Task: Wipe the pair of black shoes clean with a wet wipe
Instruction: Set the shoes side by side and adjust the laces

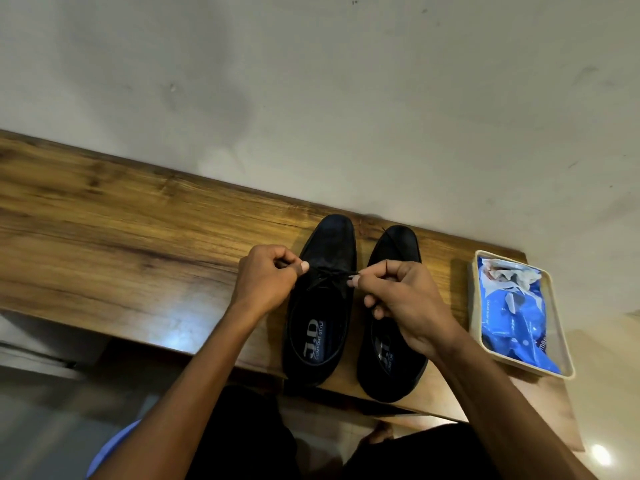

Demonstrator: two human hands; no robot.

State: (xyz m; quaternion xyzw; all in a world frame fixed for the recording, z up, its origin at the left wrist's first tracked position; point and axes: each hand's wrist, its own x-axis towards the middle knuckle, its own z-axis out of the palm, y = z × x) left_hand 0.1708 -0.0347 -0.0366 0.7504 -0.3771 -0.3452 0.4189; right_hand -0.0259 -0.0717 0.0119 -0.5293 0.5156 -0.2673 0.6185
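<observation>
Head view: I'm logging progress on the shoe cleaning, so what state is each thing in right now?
Left shoe: upright on table, laces pulled taut.
Right shoe: upright beside it.
Laces: pinched by both hands.
Left hand: grips a lace end.
Right hand: pinches the other end.
Wipe pack: in tray, opened.

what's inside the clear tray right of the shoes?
The clear tray holds a blue wet-wipe pack, its far end torn open with white wipe material showing. The pack covers most of the tray floor, so anything underneath it can't be seen.
</observation>
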